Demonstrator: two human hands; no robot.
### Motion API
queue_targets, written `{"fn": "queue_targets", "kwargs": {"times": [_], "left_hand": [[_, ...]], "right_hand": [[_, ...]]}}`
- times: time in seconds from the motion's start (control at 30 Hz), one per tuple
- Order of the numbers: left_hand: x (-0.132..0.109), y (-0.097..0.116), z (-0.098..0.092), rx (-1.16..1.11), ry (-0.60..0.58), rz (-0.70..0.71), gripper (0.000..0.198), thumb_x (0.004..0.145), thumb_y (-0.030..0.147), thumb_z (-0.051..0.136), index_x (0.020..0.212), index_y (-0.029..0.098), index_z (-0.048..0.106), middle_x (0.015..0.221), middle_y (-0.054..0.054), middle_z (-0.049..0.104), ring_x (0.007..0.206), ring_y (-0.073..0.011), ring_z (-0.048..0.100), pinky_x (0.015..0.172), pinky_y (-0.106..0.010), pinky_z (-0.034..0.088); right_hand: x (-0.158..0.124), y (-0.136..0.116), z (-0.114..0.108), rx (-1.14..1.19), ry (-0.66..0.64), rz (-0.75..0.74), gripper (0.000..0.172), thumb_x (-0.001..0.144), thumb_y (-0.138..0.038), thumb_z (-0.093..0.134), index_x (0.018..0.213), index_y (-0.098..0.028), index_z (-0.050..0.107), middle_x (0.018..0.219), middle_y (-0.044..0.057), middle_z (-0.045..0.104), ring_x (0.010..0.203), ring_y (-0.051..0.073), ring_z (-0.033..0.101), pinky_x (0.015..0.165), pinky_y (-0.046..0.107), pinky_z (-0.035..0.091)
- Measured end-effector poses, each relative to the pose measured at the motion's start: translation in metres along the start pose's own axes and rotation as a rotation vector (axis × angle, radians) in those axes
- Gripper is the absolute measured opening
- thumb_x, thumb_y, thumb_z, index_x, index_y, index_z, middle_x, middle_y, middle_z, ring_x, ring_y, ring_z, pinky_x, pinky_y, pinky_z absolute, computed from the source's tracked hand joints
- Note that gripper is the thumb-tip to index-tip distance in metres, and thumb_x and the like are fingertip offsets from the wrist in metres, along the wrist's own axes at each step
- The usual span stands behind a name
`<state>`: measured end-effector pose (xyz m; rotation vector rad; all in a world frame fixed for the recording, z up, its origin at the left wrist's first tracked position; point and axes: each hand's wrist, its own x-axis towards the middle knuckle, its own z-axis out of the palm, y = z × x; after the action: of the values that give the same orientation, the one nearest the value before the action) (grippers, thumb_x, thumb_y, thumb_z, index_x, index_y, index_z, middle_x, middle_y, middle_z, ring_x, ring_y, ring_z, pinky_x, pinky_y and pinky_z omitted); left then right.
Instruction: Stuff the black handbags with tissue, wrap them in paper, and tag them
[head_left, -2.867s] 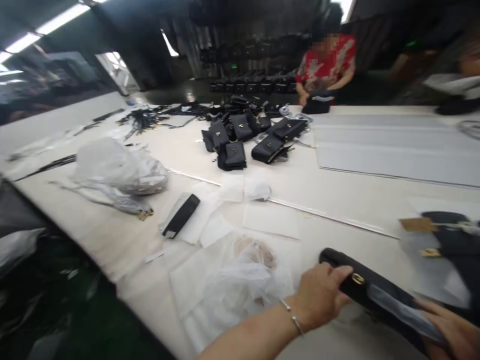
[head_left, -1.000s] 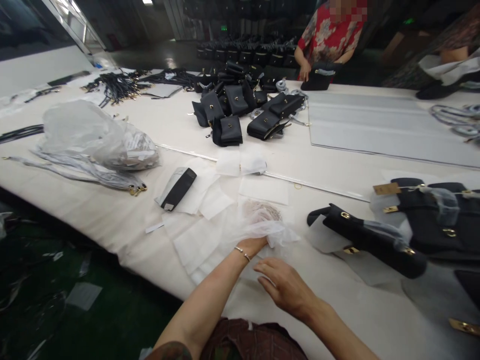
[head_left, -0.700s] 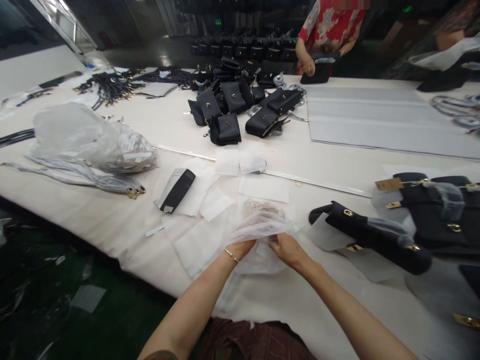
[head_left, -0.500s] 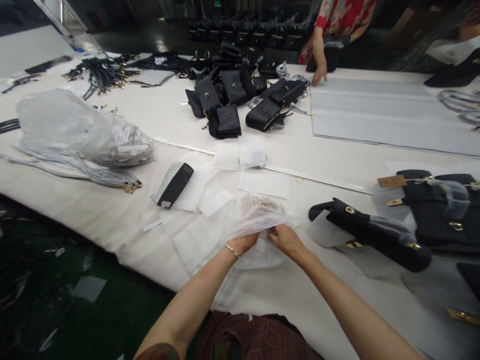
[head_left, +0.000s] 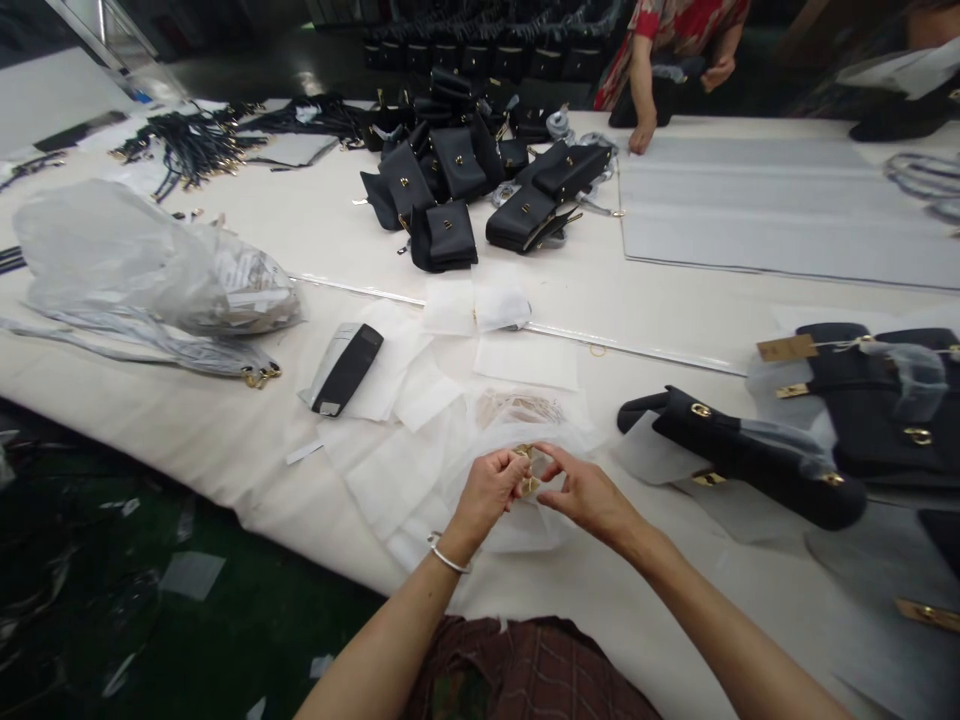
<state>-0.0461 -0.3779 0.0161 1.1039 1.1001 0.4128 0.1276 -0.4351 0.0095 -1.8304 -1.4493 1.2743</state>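
Observation:
My left hand (head_left: 491,490) is closed on a small gold-coloured piece (head_left: 527,470), held up over a clear plastic bag (head_left: 517,530). Beside it, my right hand (head_left: 585,492) has its thumb and forefinger apart, the forefinger tip at the piece's upper edge. Thin brownish items (head_left: 519,405) show inside the plastic just beyond my hands. White paper sheets (head_left: 405,465) lie around the plastic. A black and grey wrapped item (head_left: 347,370) rests on the sheets to the left, and a black bag with gold fittings (head_left: 739,450) lies on its side to the right.
Several black bags (head_left: 454,160) are heaped across the table (head_left: 360,245). At the left sit a plastic sack (head_left: 135,255) and wrapped straps (head_left: 150,345). A grey board (head_left: 757,200) lies at the back right, with a person's hand (head_left: 642,135) at its corner. More black bags (head_left: 877,410) are at the right.
Both hands have come up out of the clear plastic, and the gold-coloured piece now shows in my left hand. My right fingers have spread. The person's other hand at the back has lifted into view.

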Motion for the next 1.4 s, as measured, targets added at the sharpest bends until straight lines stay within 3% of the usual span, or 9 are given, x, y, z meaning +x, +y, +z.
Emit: {"fn": "queue_targets", "kwargs": {"times": [0.17,0.27,0.43,0.57,0.7,0.8,0.93,1.27,1.4], "left_hand": [[-0.016,0.020,0.004,0.110,0.036,0.084,0.030,0.081,0.042,0.060,0.066,0.016,0.060,0.049,0.006,0.049,0.040,-0.0051,0.038,0.041,-0.017,0.030],[-0.021,0.032,0.006,0.162,-0.004,0.108,0.030,0.081,0.040,0.060,0.063,0.016,0.060,0.049,0.006,0.050,0.041,-0.0056,0.038,0.042,-0.018,0.030],[-0.023,0.044,0.004,0.249,-0.068,0.145,0.028,0.082,0.038,0.060,0.064,0.017,0.059,0.053,0.005,0.051,0.048,-0.0084,0.043,0.049,-0.020,0.035],[-0.023,0.047,0.005,0.298,-0.172,0.386,0.027,0.083,0.036,0.064,0.066,0.017,0.058,0.098,-0.006,0.064,0.094,-0.0188,0.058,0.085,-0.028,0.045],[-0.022,0.048,0.027,0.216,-0.463,0.382,0.043,0.079,0.041,0.074,0.113,0.020,0.060,0.130,-0.010,0.057,0.115,-0.0247,0.053,0.100,-0.036,0.041],[-0.020,0.046,0.056,0.188,-0.630,0.318,0.036,0.090,0.047,0.062,0.112,0.018,0.060,0.106,-0.008,0.068,0.094,-0.0195,0.061,0.087,-0.031,0.046],[-0.012,0.041,0.086,0.171,-0.620,0.230,0.045,0.098,0.054,0.042,0.081,0.015,0.058,0.063,0.000,0.058,0.060,-0.0127,0.056,0.062,-0.024,0.043],[0.022,0.025,0.123,0.093,-0.565,0.080,0.047,0.094,0.063,0.039,0.082,0.019,0.052,0.054,0.004,0.054,0.054,-0.0153,0.058,0.057,-0.025,0.044],[0.028,0.019,0.130,0.296,-0.634,0.159,0.047,0.097,0.056,0.038,0.075,0.018,0.055,0.061,0.002,0.055,0.059,-0.0143,0.055,0.060,-0.025,0.044]], "right_hand": [[-0.020,-0.033,-0.002,0.613,-0.082,0.102,0.077,0.067,-0.025,0.074,0.139,-0.023,0.048,0.130,0.010,0.059,0.088,0.019,0.066,0.075,0.033,0.056],[-0.022,-0.046,0.000,0.770,-0.116,0.060,0.054,0.067,-0.036,0.081,0.115,-0.018,0.064,0.099,0.006,0.071,0.087,0.020,0.067,0.082,0.035,0.053],[-0.032,-0.044,-0.008,0.668,-0.088,0.140,0.034,0.070,-0.047,0.078,0.075,-0.015,0.066,0.065,0.001,0.065,0.059,0.014,0.060,0.058,0.027,0.049],[-0.052,-0.036,-0.027,0.617,-0.042,0.137,0.036,0.075,-0.050,0.075,0.073,-0.016,0.064,0.054,-0.003,0.054,0.048,0.009,0.046,0.044,0.020,0.034],[-0.073,-0.034,-0.045,0.763,0.059,0.076,0.038,0.080,-0.053,0.071,0.075,-0.016,0.064,0.058,-0.002,0.055,0.047,0.008,0.044,0.042,0.020,0.032],[-0.085,-0.031,-0.057,0.799,0.077,0.056,0.042,0.085,-0.056,0.066,0.076,-0.015,0.062,0.063,0.002,0.062,0.044,0.008,0.048,0.039,0.021,0.029],[-0.100,-0.016,-0.075,0.835,0.140,0.091,0.040,0.086,-0.054,0.065,0.076,-0.016,0.061,0.059,0.001,0.062,0.046,0.009,0.049,0.042,0.021,0.028],[-0.126,0.020,-0.089,1.137,0.412,0.003,0.026,0.070,-0.044,0.085,0.075,-0.020,0.074,0.123,0.006,0.063,0.112,0.022,0.054,0.100,0.032,0.038],[-0.113,0.031,-0.088,1.340,0.587,-0.042,0.025,0.078,-0.045,0.079,0.084,-0.021,0.074,0.096,0.006,0.070,0.108,0.024,0.060,0.103,0.039,0.040]]}}
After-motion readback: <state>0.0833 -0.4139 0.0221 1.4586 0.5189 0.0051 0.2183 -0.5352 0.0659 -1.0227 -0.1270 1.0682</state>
